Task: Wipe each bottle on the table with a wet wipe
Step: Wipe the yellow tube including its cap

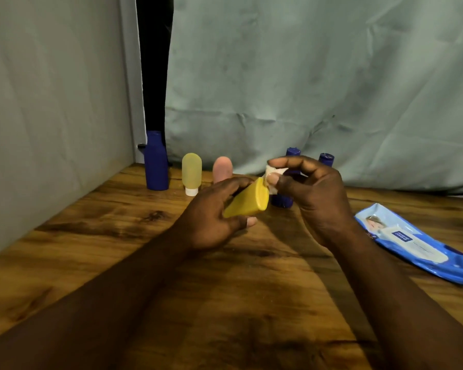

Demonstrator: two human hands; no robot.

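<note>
A brown wood-grain bench (pixel 91 236) is enclosed by a plain grey panel (pixel 51 102) on the left and a creased grey-green cloth (pixel 305 76) behind. An opaque yellow plastic bottle (pixel 247 202) is held tilted above the bench, gripped between the curled fingers and thumb of the left hand (pixel 214 217). Just right of it, a crumpled white wet wipe (pixel 274 173) is pinched in the fingertips of the right hand (pixel 313 193) and is touched to the bottle's upper edge.

Six bottles are counted. Behind and left of the yellow one are stood a tall dark blue bottle (pixel 156 161), a translucent yellow-green tube (pixel 191 170) on its white cap and a pink tube (pixel 222 168). Behind and right of it are a short dark blue bottle (pixel 281 201), partly hidden by the right hand, and a second short blue bottle (pixel 326 158). One blue wipes pack (pixel 412 244) is laid flat well to its right.
</note>
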